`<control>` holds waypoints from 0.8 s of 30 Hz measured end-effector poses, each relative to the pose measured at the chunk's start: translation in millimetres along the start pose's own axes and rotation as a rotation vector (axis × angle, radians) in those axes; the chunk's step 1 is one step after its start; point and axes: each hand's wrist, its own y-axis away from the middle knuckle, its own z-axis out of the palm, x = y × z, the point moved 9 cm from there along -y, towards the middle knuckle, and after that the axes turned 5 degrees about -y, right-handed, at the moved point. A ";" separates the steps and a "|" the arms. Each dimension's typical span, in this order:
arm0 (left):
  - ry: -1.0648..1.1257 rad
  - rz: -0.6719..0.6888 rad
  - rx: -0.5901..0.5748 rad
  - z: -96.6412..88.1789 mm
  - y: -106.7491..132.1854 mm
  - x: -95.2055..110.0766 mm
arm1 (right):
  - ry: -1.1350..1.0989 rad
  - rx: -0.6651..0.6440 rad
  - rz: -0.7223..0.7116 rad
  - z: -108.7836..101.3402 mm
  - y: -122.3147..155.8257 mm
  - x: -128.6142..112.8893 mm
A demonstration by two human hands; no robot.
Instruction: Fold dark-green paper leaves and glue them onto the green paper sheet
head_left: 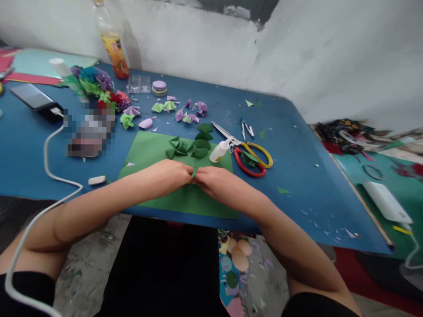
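My left hand [172, 172] and my right hand [211, 179] meet over a green paper sheet [145, 152] on the blue table [297, 176]. Both are closed in a pinch on a small green paper piece [194, 171] between their fingertips. Just beyond them lie several folded dark green paper pieces [191, 143]. A small white glue bottle [219, 151] lies to the right of those, beside scissors [251, 152] with red and yellow handles.
Purple and light green folded paper bits [185, 111], a bunch of paper flowers [99, 86], a drink bottle [112, 44], a phone [33, 97] with a white cable [49, 167] and a white eraser [97, 180] lie on the table. Paper scraps litter the floor below.
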 end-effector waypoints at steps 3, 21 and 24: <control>-0.115 0.007 -0.005 4.5 0.9 12.9 | 0.102 -0.031 -0.003 3.5 2.7 -11.0; 0.138 -0.096 0.086 3.7 -4.3 -10.2 | -0.053 0.043 0.170 -0.6 2.7 8.4; 0.265 -0.141 0.094 7.6 -5.7 -19.1 | -0.112 0.074 0.213 -0.4 -1.2 14.2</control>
